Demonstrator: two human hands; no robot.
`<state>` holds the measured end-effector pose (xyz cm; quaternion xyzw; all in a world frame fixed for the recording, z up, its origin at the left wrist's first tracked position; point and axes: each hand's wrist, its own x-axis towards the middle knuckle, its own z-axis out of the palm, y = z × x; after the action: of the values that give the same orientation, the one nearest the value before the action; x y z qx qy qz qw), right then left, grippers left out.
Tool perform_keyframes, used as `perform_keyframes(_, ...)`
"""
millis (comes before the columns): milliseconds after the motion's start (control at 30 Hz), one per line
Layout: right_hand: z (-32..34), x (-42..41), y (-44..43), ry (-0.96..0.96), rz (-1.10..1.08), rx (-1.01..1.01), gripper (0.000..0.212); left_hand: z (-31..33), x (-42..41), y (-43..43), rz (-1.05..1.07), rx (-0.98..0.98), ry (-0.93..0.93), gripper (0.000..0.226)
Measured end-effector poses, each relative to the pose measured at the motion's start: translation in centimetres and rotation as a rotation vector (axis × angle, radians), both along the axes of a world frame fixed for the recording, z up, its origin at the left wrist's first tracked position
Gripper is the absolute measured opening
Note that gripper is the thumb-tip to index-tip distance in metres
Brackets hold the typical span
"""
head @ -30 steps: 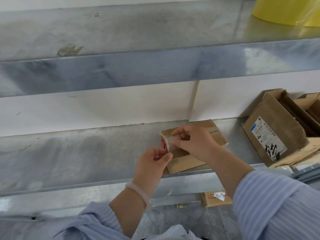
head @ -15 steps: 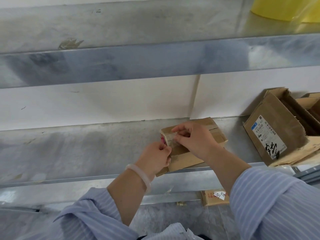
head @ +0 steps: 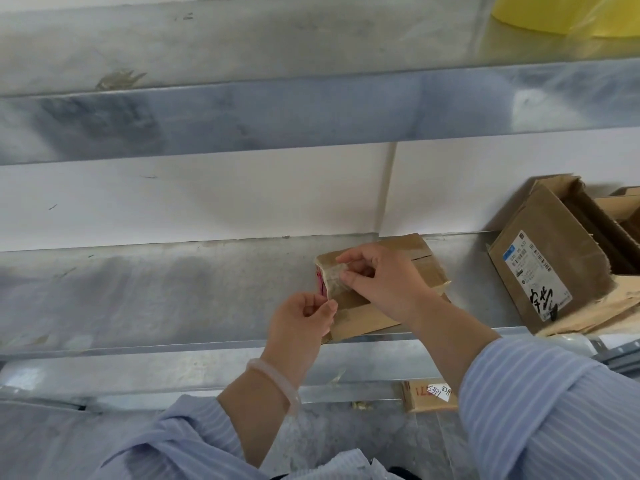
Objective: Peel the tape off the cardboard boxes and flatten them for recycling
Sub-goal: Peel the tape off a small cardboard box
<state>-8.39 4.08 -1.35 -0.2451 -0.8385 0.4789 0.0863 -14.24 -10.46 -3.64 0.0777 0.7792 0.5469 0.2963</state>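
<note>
Soft daylight, mild blur, wide-angle warp

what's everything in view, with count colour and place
small box: 1, brown cardboard, middle of the lower shelf, under the hands
tape: 1 strip, clear, on the small box's left end
labelled box: 1, brown with a white label, open, right on the lower shelf
torn cardboard: 1 piece, light brown, under the labelled box
cardboard scrap: 1, brown with writing, below the shelf edge
yellow object: 1, yellow, upper shelf, top right
shelves: 2, grey metal, one above the other
bracelet: 1, pale, left wrist
sleeves: 2, blue striped, bottom
hands: 2; left hand holds the small box's near left end, right hand pinches the tape
</note>
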Motion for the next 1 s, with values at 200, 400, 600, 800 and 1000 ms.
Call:
perform_keyframes(200, 0.7, 0.2, 1.0, -0.084, 0.143, 0.014, 0.025, 0.9, -1.0, 1.1, -0.161, -0.203, 0.044, 0.020)
perform_keyframes(400, 0.3, 0.1, 1.5, -0.062, 0.176, 0.063, 0.024, 1.7, 0.5, 1.7, -0.162, -0.431, 0.335, 0.022)
perform_keyframes(600, -0.3, 0.0, 1.7, -0.022, 0.197, 0.087, 0.023, 2.5, 0.5, 2.1, 0.201, 0.074, -0.390, 0.023)
perform_keyframes(800, -0.6, 0.3, 2.0, 0.003, 0.243, 0.070, 0.024, 1.9, 2.2, 0.6, 0.210, 0.163, -0.302, 0.014)
perform_keyframes(1000, -0.6, 0.4, 2.1, 0.022, 0.262, 0.064, 0.024, 0.3, 4.6, 0.9, 0.302, -0.123, 0.178, 0.014)
